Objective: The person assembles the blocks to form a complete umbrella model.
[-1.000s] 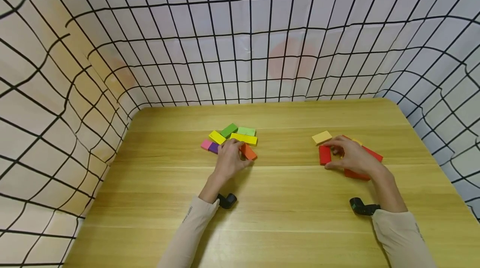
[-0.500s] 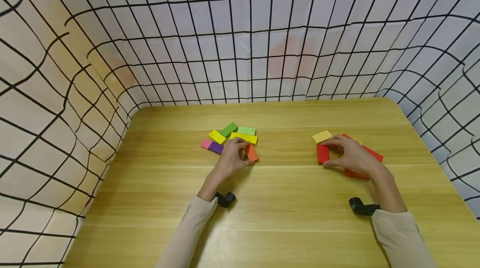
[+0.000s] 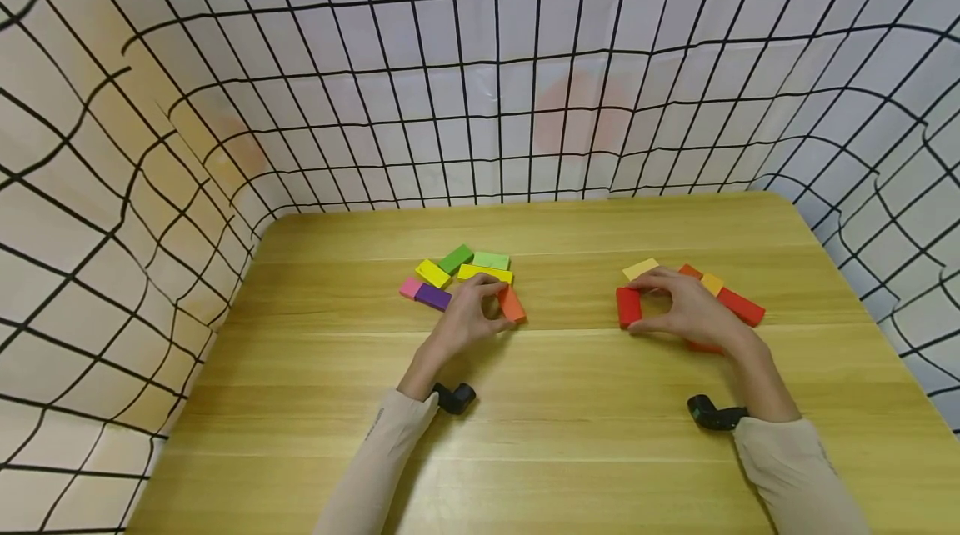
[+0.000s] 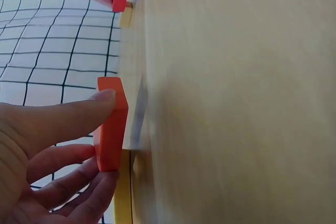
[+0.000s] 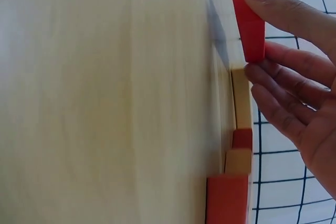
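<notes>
An orange block (image 3: pixel 512 304) is pinched by its ends between the thumb and fingers of my left hand (image 3: pixel 467 312). In the left wrist view that orange block (image 4: pixel 111 127) is held up beside the wooden surface, its shadow apart from it. My right hand (image 3: pixel 690 310) pinches a red block (image 3: pixel 628 307) the same way. The right wrist view has the red block (image 5: pixel 249 22) between thumb and fingertips, above the surface. Just behind the left hand lies a long yellow block (image 3: pixel 485 274). A tan block (image 3: pixel 641 269) lies behind the right hand, which partly hides another red block (image 3: pixel 705 347).
Left of the left hand lie purple (image 3: pixel 432 297), pink (image 3: pixel 409 287), yellow (image 3: pixel 433 273), green (image 3: pixel 456 258) and light green (image 3: pixel 492 261) blocks. Right of the right hand are a red block (image 3: pixel 741 307) and a light orange block (image 3: pixel 712 282). Black wire mesh (image 3: pixel 495 135) walls the table (image 3: pixel 555 418).
The right hand has carried the red block leftward, off the cluster on the right. The left hand has brought the orange block slightly right, away from the purple block.
</notes>
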A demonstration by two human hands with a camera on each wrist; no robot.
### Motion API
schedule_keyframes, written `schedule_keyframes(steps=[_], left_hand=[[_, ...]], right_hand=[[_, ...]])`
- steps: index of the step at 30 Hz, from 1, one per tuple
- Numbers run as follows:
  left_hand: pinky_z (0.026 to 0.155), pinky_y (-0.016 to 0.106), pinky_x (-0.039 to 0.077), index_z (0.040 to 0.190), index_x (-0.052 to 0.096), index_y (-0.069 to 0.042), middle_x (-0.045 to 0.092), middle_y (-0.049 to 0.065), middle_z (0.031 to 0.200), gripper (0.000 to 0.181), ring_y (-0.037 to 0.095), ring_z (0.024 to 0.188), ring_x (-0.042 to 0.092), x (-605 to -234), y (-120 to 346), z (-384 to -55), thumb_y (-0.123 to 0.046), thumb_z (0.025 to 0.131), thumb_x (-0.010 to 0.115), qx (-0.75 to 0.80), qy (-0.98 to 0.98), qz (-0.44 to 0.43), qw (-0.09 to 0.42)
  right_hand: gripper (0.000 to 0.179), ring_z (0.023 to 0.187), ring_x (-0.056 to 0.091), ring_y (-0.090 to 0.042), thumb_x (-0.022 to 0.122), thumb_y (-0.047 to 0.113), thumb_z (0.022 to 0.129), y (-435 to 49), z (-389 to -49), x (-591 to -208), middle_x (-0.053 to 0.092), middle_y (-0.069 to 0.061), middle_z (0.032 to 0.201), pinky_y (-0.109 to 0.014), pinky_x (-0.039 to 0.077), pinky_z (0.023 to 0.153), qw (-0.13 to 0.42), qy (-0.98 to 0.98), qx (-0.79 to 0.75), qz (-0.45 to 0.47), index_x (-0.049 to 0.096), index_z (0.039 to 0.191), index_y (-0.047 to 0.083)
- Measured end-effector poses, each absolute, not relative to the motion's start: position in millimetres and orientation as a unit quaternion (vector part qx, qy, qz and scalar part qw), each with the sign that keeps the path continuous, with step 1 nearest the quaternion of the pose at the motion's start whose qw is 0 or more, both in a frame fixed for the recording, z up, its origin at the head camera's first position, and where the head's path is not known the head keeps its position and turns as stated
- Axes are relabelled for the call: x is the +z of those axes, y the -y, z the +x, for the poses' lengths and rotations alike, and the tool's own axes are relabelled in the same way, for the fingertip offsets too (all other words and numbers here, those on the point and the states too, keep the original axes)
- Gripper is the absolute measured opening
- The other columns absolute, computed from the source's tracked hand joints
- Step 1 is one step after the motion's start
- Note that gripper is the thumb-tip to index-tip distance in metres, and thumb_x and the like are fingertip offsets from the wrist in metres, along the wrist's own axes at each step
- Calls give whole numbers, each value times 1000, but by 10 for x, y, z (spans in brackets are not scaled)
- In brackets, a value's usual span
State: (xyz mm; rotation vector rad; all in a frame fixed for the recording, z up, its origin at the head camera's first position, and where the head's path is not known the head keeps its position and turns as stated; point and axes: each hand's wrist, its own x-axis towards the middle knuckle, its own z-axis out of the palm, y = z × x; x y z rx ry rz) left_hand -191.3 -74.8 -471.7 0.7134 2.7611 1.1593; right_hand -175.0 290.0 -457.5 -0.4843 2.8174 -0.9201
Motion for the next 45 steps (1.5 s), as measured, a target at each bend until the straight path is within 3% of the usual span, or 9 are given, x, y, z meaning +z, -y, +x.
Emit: schedule_keyframes(steps=[10,17,28,39,45], left_hand=[[111,44,50,139,63,3,62,17,138,61,33,128,60,-4671,570,-2024,-8,84,86,376,-887,258,74],[115,43,48,140,62,1,62,16,138,60,32,129,59,-4657,423,-2140,-8,86,85,362,-890,264,87],[113,38,49,137,65,1,64,15,135,56,29,125,60,-4707,273,-2310,-10,86,85,328,-897,279,100],[116,41,47,138,63,5,60,19,140,57,33,130,58,-4692,297,-2362,-11,87,84,343,-888,289,100],[114,42,48,134,64,7,61,21,137,48,34,128,60,-4671,326,-2342,-8,91,79,349,-886,289,98]], right_hand=[[64,114,67,-36,92,33,78,-2616,-1741,-4608,66,-17,132,-57,54,99,74,-920,-327,-201,68,131,5],[64,114,66,-30,92,38,77,-2347,-1738,-4609,67,-9,127,-53,54,97,87,-920,-316,-213,70,130,10],[60,113,63,-29,93,32,76,-2037,-1710,-4677,68,-9,124,-52,53,98,98,-916,-315,-230,72,127,8],[61,116,62,-32,91,25,80,-2069,-1704,-4686,66,-14,126,-56,51,102,99,-915,-311,-237,67,132,3],[56,116,63,-31,90,20,81,-2100,-1710,-4676,68,-13,124,-56,52,101,98,-913,-312,-243,69,130,3]])
